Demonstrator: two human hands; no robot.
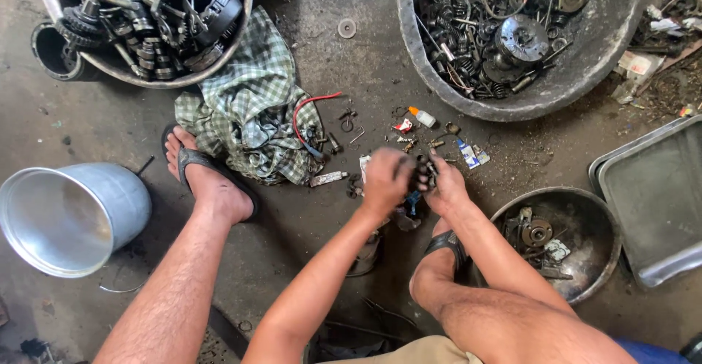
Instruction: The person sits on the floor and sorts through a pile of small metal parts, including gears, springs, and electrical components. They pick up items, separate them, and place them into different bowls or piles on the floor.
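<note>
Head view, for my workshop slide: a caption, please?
Both hands, left hand and right hand, grip a dark metal part.

The person's forearms are bare, with no sleeves, watch or rings showing, and both lower legs are bare as well. The left hand (386,181) and right hand (446,187) wear no gloves and look smudged with dark grime. Each foot wears a dark flip-flop sandal (196,160) with a wide strap. Tan shorts (409,352) show at the bottom edge.
</note>
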